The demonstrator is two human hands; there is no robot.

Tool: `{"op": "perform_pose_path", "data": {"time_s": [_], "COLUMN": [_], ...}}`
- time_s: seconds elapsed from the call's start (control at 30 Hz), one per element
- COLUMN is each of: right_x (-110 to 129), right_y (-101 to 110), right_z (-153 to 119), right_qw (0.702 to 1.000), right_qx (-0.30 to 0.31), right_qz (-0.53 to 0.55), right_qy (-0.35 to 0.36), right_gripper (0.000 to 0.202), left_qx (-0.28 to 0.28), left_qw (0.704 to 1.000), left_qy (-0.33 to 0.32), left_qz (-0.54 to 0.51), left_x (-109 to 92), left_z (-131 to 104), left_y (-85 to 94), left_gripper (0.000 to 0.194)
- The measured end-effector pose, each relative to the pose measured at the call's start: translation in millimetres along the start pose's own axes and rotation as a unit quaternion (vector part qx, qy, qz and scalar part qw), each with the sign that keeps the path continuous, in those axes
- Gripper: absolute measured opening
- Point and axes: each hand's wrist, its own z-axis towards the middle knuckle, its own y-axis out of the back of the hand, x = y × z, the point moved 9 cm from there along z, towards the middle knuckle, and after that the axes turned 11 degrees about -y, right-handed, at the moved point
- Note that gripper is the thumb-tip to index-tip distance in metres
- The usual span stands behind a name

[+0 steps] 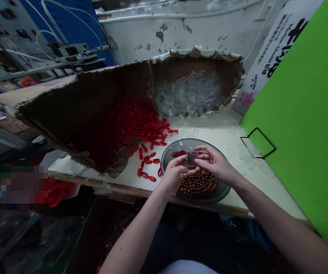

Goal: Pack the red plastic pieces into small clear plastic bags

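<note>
Between my fingertips is a small clear plastic box point(190, 159) with dark brown beads inside. My left hand point(175, 172) pinches it from the left, and my right hand point(213, 163) grips its right side. Both hands are above a round grey bowl point(223, 195) on the table. Many shiny brown beads point(199, 183) lie in the bowl, below my hands. A few red pieces point(179, 153) show at the bowl's far side, partly hidden by my fingers.
A torn cardboard box point(52, 101) holds a heap of red oval pieces point(135, 120), some spilled onto the table point(175, 137). Behind, clear plastic pieces point(192, 95) fill another cardboard section. A green panel point(303, 121) with a black wire frame point(270, 146) borders the right side.
</note>
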Motion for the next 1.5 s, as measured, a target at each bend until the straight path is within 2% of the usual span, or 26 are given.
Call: {"op": "perform_pose_path", "data": {"time_s": [0.1, 0.17, 0.3, 0.47, 0.63, 0.73, 0.8, 0.87, 0.97, 1.03, 1.07, 1.13, 1.27, 1.4, 1.43, 1.5], "right_x": [0.7, -0.3, -5.5, -8.0, -6.1, -7.5, -8.4, -9.8, -20.9, -36.5, -44.1, -54.3, -57.6, -50.8, -48.5, -46.6], "right_y": [1.4, 2.4, 3.8, 4.7, 3.8, 8.2, 16.0, 26.3, 34.5, 35.7, 36.0, 35.6, 36.4, 46.4, 50.1, 60.6], "right_z": [0.0, 0.6, 3.0, 6.1, 7.4, 10.3, 14.6, 20.9, 34.7, 45.3, 49.7, 56.2, 63.9, 64.9, 63.3, 58.4], "right_qw": [1.000, 0.999, 0.999, 0.998, 0.996, 0.993, 0.987, 0.959, 0.867, 0.806, 0.785, 0.765, 0.775, 0.798, 0.816, 0.881], "right_qx": [-0.002, -0.002, 0.002, 0.007, 0.011, -0.003, -0.035, -0.091, -0.147, -0.143, -0.136, -0.126, -0.116, -0.118, -0.122, -0.129], "right_qz": [-0.019, -0.031, -0.047, -0.064, -0.093, -0.114, -0.157, -0.262, -0.473, -0.575, -0.605, -0.632, -0.621, -0.590, -0.565, -0.455], "right_qy": [0.005, 0.010, 0.013, 0.009, 0.009, 0.012, 0.028, 0.048, 0.049, 0.021, 0.007, -0.006, 0.004, 0.022, 0.026, 0.010], "right_gripper": [0.038, 0.037, 0.037, 0.038, 0.037, 0.038, 0.036, 0.032, 0.029, 0.029, 0.030, 0.031, 0.026, 0.024, 0.024, 0.026], "left_qx": [0.013, 0.015, 0.002, -0.023, -0.023, -0.027, -0.026, -0.023, -0.031, -0.039, -0.039, -0.034, -0.034, -0.064, -0.070, -0.070], "left_qw": [1.000, 1.000, 1.000, 0.998, 0.997, 0.998, 0.998, 0.998, 0.998, 0.997, 0.998, 0.998, 0.999, 0.996, 0.995, 0.993], "left_qy": [-0.003, -0.003, 0.000, 0.040, 0.042, 0.040, 0.043, 0.046, 0.046, 0.044, 0.042, 0.034, 0.007, -0.041, -0.050, -0.055], "left_qz": [-0.017, -0.020, -0.021, -0.052, -0.055, -0.050, -0.045, -0.041, -0.040, -0.040, -0.039, -0.033, -0.008, 0.048, 0.057, 0.074], "left_x": [1.1, 2.0, 4.0, 11.9, 12.4, 12.4, 13.3, 14.5, 16.0, 16.0, 15.4, 12.6, 4.5, -3.2, -3.8, -2.5], "left_z": [2.1, 3.9, 8.4, 12.2, 14.1, 14.8, 15.3, 15.6, 16.0, 15.9, 15.8, 15.8, 16.5, 18.9, 19.4, 20.2], "left_y": [-0.6, 0.6, 5.0, 9.7, 10.5, 12.8, 14.0, 15.2, 19.3, 22.7, 23.8, 25.3, 31.0, 42.6, 44.3, 44.7], "left_gripper": [0.045, 0.035, 0.022, 0.036, 0.049, 0.051, 0.053, 0.055, 0.057, 0.058, 0.057, 0.055, 0.046, 0.035, 0.034, 0.033]}}
